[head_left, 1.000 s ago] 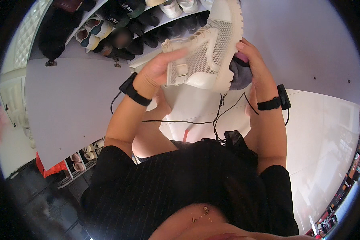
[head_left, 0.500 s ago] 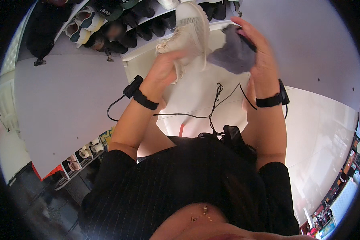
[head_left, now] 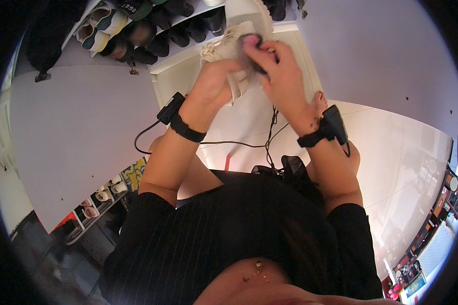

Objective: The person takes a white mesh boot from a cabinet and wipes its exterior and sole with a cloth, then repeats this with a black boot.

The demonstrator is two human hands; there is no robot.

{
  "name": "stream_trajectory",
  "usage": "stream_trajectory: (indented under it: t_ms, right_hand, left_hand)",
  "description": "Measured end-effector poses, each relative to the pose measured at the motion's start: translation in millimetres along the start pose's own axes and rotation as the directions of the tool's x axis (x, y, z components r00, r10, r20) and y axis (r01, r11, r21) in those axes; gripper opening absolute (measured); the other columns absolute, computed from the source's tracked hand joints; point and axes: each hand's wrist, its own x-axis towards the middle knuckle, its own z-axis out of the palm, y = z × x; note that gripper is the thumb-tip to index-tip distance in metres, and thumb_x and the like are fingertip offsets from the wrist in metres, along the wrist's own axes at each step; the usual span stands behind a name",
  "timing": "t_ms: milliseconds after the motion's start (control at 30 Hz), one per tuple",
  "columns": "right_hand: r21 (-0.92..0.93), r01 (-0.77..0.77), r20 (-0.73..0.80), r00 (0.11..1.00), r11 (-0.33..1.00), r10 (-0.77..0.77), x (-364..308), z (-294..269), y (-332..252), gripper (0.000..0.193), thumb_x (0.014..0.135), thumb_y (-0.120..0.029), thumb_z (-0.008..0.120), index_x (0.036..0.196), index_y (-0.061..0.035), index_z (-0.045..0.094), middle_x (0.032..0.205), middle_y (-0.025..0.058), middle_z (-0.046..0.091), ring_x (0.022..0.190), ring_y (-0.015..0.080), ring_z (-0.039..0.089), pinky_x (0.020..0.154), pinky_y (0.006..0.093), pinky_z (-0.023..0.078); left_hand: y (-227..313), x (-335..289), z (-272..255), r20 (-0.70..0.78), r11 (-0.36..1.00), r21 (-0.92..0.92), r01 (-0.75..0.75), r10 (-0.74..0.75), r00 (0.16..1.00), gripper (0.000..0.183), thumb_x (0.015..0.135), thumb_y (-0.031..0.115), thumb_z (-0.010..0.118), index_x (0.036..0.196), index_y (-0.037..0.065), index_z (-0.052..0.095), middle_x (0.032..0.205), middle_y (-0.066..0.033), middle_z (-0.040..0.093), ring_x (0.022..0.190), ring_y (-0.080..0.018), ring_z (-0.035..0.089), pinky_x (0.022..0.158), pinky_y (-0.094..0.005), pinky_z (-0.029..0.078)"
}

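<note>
My left hand point(head_left: 216, 81) grips a white mesh sneaker point(head_left: 241, 30) from below, lifted in front of me near the shoe rack. My right hand point(head_left: 277, 68) presses a small grey cloth point(head_left: 249, 56) against the side of the sneaker, fingers curled on it. Both wrists wear black straps with small black devices point(head_left: 336, 124), and thin black cables point(head_left: 229, 144) hang from them toward my lap. The cloth is mostly hidden under my right fingers.
A white shoe rack point(head_left: 158, 35) with several dark and light shoes stands ahead at the top. A white panel point(head_left: 76, 132) is on my left, with more shoes point(head_left: 104, 193) on low shelves below it. A pale glossy floor point(head_left: 402, 152) spreads to the right.
The sneaker has turned and moved up and left in my hands. My right hand with the cloth moved from the sneaker's right side onto its near side.
</note>
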Motion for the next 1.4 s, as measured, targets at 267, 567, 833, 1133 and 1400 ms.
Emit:
stream_trajectory:
  t_ms: [267,567,833,1133,1400]
  right_hand:
    - [0.144,-0.023,-0.031,0.999,0.989,0.028,-7,3,-6,0.049,0.073,-0.002,0.072,0.121,-0.013,0.066,0.106,0.0098,0.057,0.09,0.0301,0.063,0.079,0.0384,0.054]
    - [0.141,-0.096,0.034,0.995,0.985,0.092,-14,3,-4,0.046,0.075,-0.007,0.073,0.12,-0.0137,0.066,0.106,0.0088,0.057,0.091,0.0298,0.062,0.078,0.0373,0.053]
    - [0.152,-0.209,-0.059,0.974,0.966,0.22,2,1,7,0.036,0.079,-0.012,0.073,0.114,-0.0186,0.07,0.097,0.0066,0.059,0.085,0.0288,0.064,0.073,0.0367,0.054]
    - [0.022,-0.153,-0.077,0.985,0.988,0.154,7,-7,11,0.042,0.07,-0.007,0.076,0.11,-0.0186,0.07,0.096,0.0043,0.059,0.086,0.0252,0.064,0.072,0.0348,0.054]
    - [-0.001,-0.132,-0.017,0.991,0.991,0.132,-2,-3,3,0.038,0.072,-0.01,0.076,0.108,-0.0185,0.071,0.094,0.004,0.06,0.084,0.0261,0.065,0.071,0.035,0.055]
  left_hand:
    - [1,-2,4,-0.057,0.998,0.067,0.003,0.001,0.998,0.05,0.084,-0.009,0.049,0.133,-0.003,0.051,0.124,-0.0151,0.06,0.112,-0.0282,0.062,0.095,-0.04,0.053]
    - [4,-2,-1,-0.124,0.988,0.152,0.006,0.013,0.992,0.044,0.084,-0.007,0.049,0.128,-0.004,0.055,0.12,-0.0151,0.062,0.106,-0.028,0.063,0.089,-0.0392,0.054]
    - [-1,0,3,-0.123,0.992,0.119,-0.036,0.05,0.991,0.045,0.082,-0.008,0.048,0.127,-0.005,0.055,0.119,-0.0163,0.062,0.105,-0.0285,0.064,0.088,-0.0405,0.055]
    - [-3,-3,8,-0.122,0.996,0.076,-0.042,0.051,0.991,0.046,0.081,-0.009,0.048,0.127,-0.005,0.055,0.118,-0.0167,0.062,0.102,-0.0292,0.065,0.089,-0.04,0.055]
    - [-3,-5,10,-0.15,0.986,0.164,0.0,0.025,0.988,0.042,0.083,-0.008,0.048,0.124,-0.007,0.055,0.115,-0.0158,0.063,0.102,-0.0292,0.065,0.089,-0.0391,0.055]
